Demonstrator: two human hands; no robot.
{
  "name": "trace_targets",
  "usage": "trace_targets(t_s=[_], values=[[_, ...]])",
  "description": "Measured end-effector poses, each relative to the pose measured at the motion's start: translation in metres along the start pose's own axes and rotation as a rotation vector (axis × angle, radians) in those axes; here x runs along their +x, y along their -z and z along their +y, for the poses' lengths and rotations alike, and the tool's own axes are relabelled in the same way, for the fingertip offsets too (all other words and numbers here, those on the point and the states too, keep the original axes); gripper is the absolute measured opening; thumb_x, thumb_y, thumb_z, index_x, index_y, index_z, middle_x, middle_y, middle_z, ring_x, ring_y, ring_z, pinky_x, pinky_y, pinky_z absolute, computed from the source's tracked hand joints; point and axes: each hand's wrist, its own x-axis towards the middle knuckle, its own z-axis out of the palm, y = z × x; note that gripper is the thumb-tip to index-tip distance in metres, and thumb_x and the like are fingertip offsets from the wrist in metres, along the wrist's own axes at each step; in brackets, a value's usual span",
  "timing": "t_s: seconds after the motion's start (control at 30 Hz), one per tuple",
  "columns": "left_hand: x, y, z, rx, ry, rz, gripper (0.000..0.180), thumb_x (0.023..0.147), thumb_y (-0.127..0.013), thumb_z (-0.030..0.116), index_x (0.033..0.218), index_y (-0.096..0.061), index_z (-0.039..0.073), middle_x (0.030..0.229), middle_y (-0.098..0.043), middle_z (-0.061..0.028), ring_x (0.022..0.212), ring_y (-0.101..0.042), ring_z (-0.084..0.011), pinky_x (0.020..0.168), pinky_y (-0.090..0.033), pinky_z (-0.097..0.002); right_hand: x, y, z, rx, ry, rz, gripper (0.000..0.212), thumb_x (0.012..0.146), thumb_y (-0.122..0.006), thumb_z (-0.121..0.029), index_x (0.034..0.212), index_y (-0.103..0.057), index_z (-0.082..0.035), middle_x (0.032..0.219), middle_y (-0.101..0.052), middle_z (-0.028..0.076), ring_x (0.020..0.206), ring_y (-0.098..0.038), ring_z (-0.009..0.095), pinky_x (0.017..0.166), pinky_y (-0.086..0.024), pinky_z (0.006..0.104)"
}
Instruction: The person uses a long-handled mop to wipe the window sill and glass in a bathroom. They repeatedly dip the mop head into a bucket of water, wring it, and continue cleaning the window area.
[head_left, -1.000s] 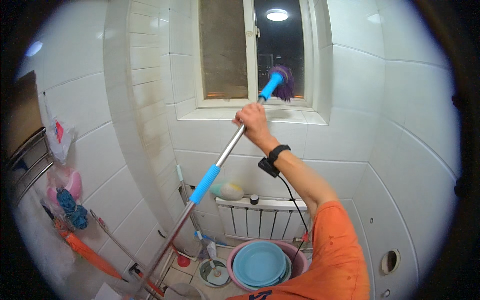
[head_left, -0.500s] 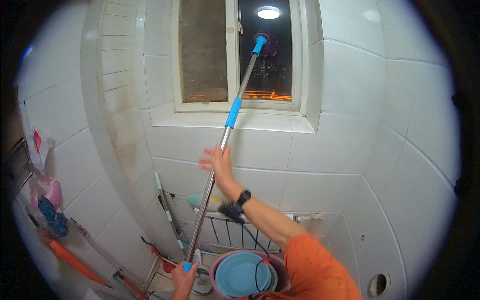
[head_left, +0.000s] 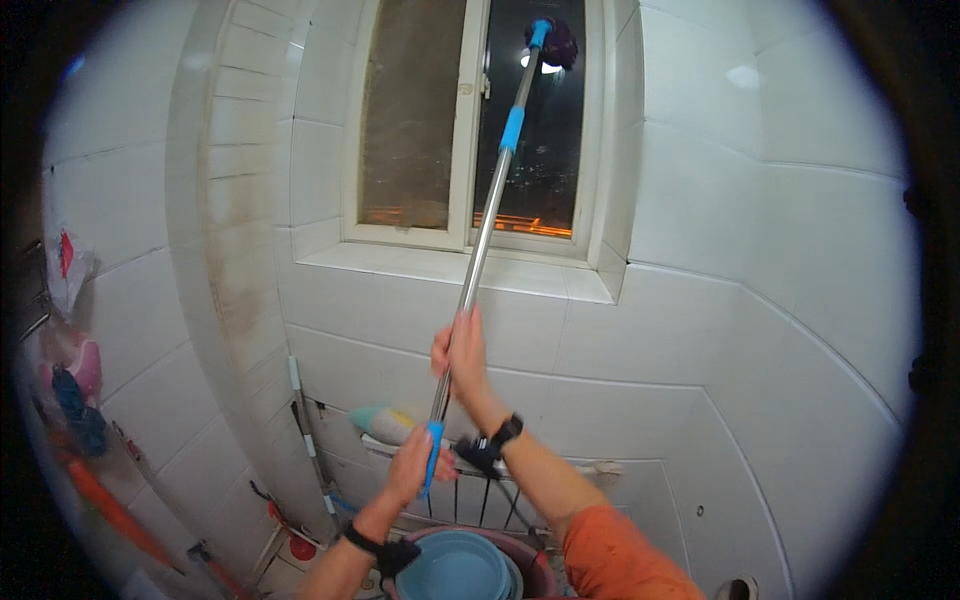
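Below the window (head_left: 468, 120), the left hand (head_left: 408, 468) wraps its fingers around the blue lower grip (head_left: 435, 434) of a long-handled mop (head_left: 490, 212). Nearer the window, the right hand (head_left: 466, 360) passes its fingers behind the steel pole (head_left: 478, 255), their closure unclear. The purple mop head (head_left: 564, 46) overlaps the window's right pane (head_left: 555, 150).

Left hand (head_left: 408, 470) grips this long mop (head_left: 490, 220) at like 7 o'clock, right hand (head_left: 467, 355) wraps it nearer centre, purple mop head (head_left: 563, 46)'s up around 12.
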Motion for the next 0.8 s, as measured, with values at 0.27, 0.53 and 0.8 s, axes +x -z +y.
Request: trace_targets(t_s=[0.27,0.53,0.8], values=[[0.121,-0.061,0.106,-0.384,-0.17,-0.183,0.029,0.104,-0.039,0.035,0.112,-0.051,0.011,0.063,-0.048,-0.0022,0.041,-0.042,-0.0082,0.037,-0.035,-0.0236,0.139,-0.02,-0.141,-0.185,0.089,0.01,0.027,0.102,-0.036,-0.039,0.115,-0.039,-0.016,0.064,-0.039,0.0,0.045,-0.039,0.009,0.038,-0.034,0.0257],[0.059,-0.065,0.008,-0.277,0.072,-0.014,0.025,0.105,-0.032,0.027,0.114,-0.048,0.01,0.06,-0.046,-0.0019,0.038,-0.04,-0.0096,0.036,-0.034,-0.0245,0.056,0.015,-0.053,-0.406,-0.037,0.123,0.026,0.102,-0.035,-0.037,0.107,-0.039,-0.011,0.057,-0.04,0.001,0.039,-0.041,0.012,0.032,-0.033,0.0274],[0.098,-0.065,0.039,-0.308,-0.05,-0.1,0.027,0.105,-0.034,0.029,0.119,-0.049,0.011,0.058,-0.043,-0.0007,0.038,-0.037,-0.0082,0.034,-0.031,-0.0245,0.103,0.005,-0.083,-0.44,0.009,0.12,0.025,0.102,-0.035,-0.036,0.098,-0.039,-0.011,0.058,-0.042,0.002,0.039,-0.042,0.012,0.032,-0.035,0.0289]])
